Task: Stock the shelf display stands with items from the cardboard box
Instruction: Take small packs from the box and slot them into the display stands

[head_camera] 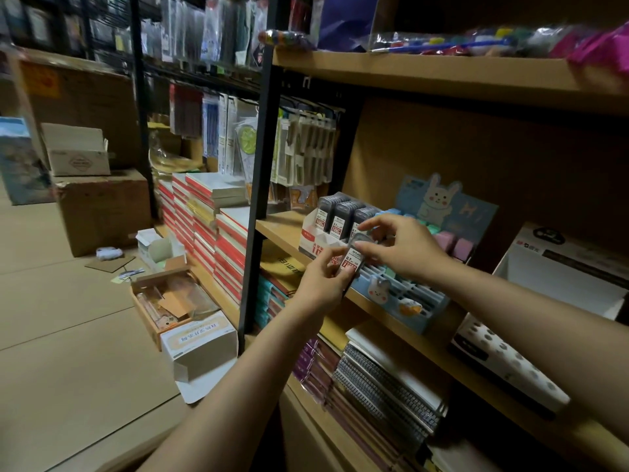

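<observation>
My left hand (pixel 323 282) grips a small stack of grey lead-refill cases (pixel 352 258) with red-and-white labels, just in front of the middle shelf. My right hand (pixel 400 247) pinches the top case of that stack between thumb and fingers. Behind the hands stands a white and red display stand (pixel 315 235) with three rows of the same grey cases (pixel 340 211). To its right sits a blue bunny display stand (pixel 425 301) holding pastel erasers.
An open white cardboard box (pixel 200 345) and a brown box of items (pixel 163 301) lie on the floor at the left. Red notebook stacks (pixel 211 226) fill the lower left rack. Spiral notebooks (pixel 384 386) lie on the shelf below. A white box (pixel 561 267) stands at right.
</observation>
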`<action>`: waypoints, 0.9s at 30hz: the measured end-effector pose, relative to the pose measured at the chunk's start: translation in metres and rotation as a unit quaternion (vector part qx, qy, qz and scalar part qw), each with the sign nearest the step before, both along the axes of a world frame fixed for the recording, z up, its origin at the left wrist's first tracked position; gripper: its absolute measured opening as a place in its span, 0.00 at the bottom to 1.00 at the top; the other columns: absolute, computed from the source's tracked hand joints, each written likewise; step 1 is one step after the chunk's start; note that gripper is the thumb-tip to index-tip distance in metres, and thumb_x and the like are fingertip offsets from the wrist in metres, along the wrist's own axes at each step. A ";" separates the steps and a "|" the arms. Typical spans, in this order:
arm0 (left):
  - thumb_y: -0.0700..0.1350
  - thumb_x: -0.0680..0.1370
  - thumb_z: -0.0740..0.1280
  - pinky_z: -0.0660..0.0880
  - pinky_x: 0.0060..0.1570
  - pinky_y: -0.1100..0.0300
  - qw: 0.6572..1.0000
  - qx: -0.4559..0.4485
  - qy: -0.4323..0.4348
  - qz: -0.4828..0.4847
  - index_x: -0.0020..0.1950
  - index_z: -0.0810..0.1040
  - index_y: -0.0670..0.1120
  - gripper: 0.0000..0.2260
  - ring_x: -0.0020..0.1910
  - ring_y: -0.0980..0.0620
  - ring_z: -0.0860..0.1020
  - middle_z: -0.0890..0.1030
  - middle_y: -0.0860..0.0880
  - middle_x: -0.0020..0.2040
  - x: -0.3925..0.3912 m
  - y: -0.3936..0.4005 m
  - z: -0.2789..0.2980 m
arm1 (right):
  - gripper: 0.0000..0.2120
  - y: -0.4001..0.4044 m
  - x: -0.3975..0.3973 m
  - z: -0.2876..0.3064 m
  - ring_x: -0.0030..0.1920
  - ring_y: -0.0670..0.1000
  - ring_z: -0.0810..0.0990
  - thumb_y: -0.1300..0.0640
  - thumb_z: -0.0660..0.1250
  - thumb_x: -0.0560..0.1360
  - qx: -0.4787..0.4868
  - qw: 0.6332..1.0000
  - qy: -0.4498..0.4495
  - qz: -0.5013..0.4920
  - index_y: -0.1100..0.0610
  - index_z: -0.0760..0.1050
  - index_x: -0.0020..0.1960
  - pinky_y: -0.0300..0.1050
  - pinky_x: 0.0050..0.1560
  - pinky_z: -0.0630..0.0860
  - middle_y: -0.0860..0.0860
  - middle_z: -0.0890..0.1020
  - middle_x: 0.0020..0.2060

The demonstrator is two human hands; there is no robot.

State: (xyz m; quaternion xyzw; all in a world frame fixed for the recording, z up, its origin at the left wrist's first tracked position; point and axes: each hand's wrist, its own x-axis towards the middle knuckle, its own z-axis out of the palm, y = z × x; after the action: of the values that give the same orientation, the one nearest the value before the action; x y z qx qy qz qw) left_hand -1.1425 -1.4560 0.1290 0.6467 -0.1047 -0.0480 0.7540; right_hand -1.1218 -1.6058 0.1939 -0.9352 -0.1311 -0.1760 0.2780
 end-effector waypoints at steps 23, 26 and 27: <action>0.53 0.79 0.65 0.52 0.77 0.47 0.869 0.381 -0.289 0.125 0.78 0.55 0.56 0.30 0.79 0.50 0.44 0.46 0.51 0.80 0.052 -0.004 -0.039 | 0.06 0.010 0.070 0.041 0.46 0.53 0.82 0.56 0.75 0.71 -0.144 0.976 -0.125 -0.104 0.56 0.83 0.47 0.51 0.50 0.80 0.52 0.84 0.44; 0.53 0.78 0.66 0.51 0.76 0.46 0.870 0.388 -0.290 0.095 0.78 0.53 0.59 0.32 0.78 0.50 0.41 0.40 0.52 0.80 0.053 -0.002 -0.043 | 0.08 0.017 0.071 0.034 0.52 0.56 0.81 0.52 0.76 0.71 -0.193 0.965 -0.096 -0.148 0.52 0.84 0.48 0.55 0.55 0.78 0.52 0.84 0.47; 0.53 0.78 0.66 0.51 0.76 0.46 0.870 0.394 -0.286 0.080 0.78 0.52 0.60 0.33 0.78 0.50 0.40 0.38 0.53 0.79 0.053 -0.001 -0.043 | 0.08 0.019 0.071 0.032 0.53 0.56 0.80 0.50 0.76 0.70 -0.211 0.959 -0.091 -0.165 0.51 0.84 0.48 0.54 0.56 0.78 0.52 0.84 0.48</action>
State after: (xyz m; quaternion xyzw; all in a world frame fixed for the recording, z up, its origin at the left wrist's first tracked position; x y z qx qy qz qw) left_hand -1.0894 -1.4573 0.0860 0.8815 -0.2362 0.1626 0.3752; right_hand -1.0506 -1.5872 0.2254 -0.9612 -0.0337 -0.2721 0.0286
